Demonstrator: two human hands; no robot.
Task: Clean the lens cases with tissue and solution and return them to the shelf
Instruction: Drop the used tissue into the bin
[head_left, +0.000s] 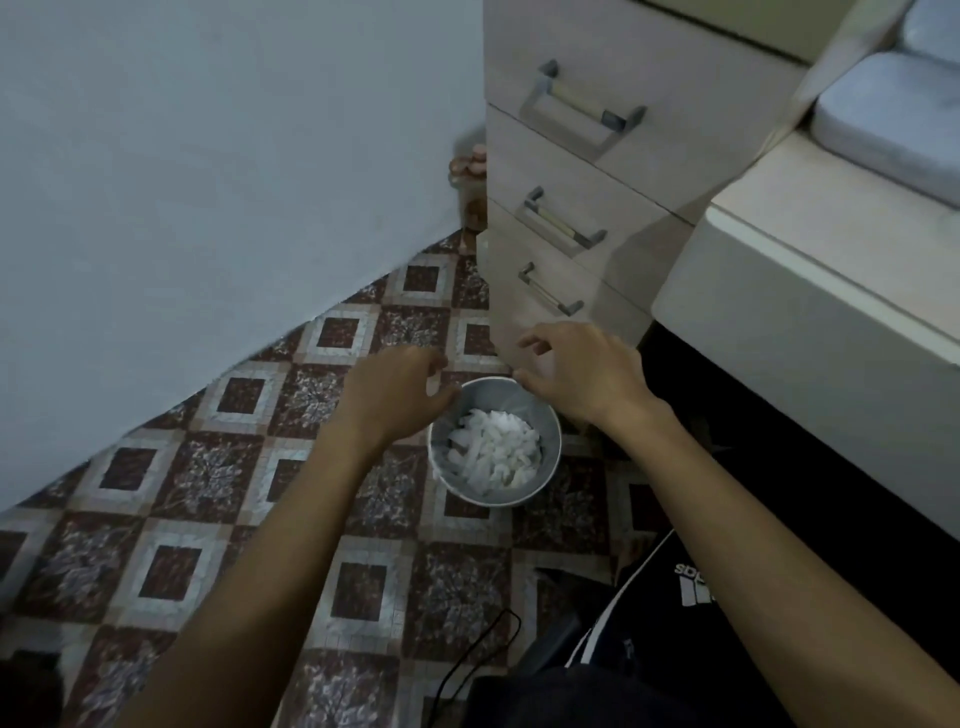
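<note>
Both hands are hovering over a small waste bin full of used tissue, near the centre of the frame.

The left hand (397, 387) is hanging at the bin's upper left edge with its fingers loosely curled; a small pale scrap is showing by its fingertips, but whether it is being pinched or is lying beyond them cannot be told. The right hand (576, 371) is spreading its fingers, relaxed and gripping nothing, above the bin's upper right rim. The round grey bin (550, 431) is standing on the patterned tile floor (208, 467), and crumpled white tissue (493, 454) is filling it. A pale drawer unit (587, 171) is standing in the upper middle, just behind the bin. No lens cases are showing anywhere in this view.
</note>
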